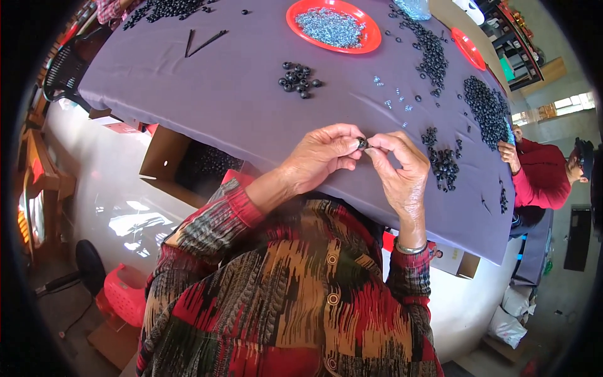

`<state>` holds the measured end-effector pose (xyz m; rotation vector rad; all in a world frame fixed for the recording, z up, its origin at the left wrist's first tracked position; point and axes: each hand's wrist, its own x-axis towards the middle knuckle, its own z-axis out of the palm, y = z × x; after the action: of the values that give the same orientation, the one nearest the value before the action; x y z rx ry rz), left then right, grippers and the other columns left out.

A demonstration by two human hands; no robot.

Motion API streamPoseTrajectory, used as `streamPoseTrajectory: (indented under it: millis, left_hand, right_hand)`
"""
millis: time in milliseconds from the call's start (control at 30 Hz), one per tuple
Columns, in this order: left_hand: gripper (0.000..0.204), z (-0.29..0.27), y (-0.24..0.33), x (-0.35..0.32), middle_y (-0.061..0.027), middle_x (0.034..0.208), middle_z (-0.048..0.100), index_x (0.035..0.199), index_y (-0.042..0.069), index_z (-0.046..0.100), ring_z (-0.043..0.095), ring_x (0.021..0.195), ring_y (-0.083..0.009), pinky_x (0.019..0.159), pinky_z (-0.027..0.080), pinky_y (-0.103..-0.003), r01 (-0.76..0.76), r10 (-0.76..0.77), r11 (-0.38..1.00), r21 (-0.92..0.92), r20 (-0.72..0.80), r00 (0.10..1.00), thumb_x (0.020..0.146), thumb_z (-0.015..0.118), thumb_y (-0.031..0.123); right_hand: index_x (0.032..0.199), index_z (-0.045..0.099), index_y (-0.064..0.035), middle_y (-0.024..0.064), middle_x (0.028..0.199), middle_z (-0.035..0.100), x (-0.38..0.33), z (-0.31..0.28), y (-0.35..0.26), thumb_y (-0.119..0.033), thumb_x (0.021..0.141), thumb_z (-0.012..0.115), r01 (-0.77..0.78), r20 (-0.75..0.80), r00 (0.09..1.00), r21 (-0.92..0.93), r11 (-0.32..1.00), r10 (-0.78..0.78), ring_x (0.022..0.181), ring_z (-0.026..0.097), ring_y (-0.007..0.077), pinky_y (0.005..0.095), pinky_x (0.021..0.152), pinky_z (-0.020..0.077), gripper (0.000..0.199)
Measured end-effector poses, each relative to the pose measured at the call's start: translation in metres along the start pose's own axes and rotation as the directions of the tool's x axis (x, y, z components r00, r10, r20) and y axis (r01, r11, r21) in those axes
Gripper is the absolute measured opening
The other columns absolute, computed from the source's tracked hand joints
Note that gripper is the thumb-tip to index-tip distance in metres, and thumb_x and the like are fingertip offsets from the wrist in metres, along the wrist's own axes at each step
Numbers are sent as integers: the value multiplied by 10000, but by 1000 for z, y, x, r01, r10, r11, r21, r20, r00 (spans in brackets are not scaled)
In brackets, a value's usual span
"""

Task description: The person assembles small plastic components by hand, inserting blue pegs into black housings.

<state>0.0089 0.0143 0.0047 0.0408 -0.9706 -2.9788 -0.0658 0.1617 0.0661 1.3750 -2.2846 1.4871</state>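
Over the near edge of the table, my two hands meet at a small, shiny black round part. Thumb and fingers of my left hand pinch it from one side. From the other side, the fingertips of my right hand close on it; any smaller piece between them is too small to make out. Beyond my hands lies a loose group of black round parts. Another cluster of black parts is to the right of my right hand. Several small clear pieces are scattered farther away.
A red plate of clear pieces stands at the far side of the purple-grey tablecloth. Larger black piles lie to the right, near another person's hand. A thin black V-shaped tool rests far left. An open cardboard box sits below.
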Motion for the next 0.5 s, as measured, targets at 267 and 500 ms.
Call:
streamPoseTrajectory:
  millis: [267,500]
  left_hand:
    - [166,-1,-3,-1,-24,897,612,1054,38,605,580,774,-96,697,499,-238,31,-26,995,93,-50,998,919,582,132]
    - [188,-2,-4,-2,-23,885,614,1078,36,607,583,773,-101,701,504,-242,57,-58,998,29,20,998,914,586,126]
  right_hand:
    - [882,643,0,63,793,625,-1,1,-1,75,740,677,63,31,998,-122,991,-60,682,586,141,250,623,471,165]
    - [882,641,-8,63,794,629,0,-1,0,75,744,674,72,63,996,-116,991,-65,678,598,148,251,601,470,164]
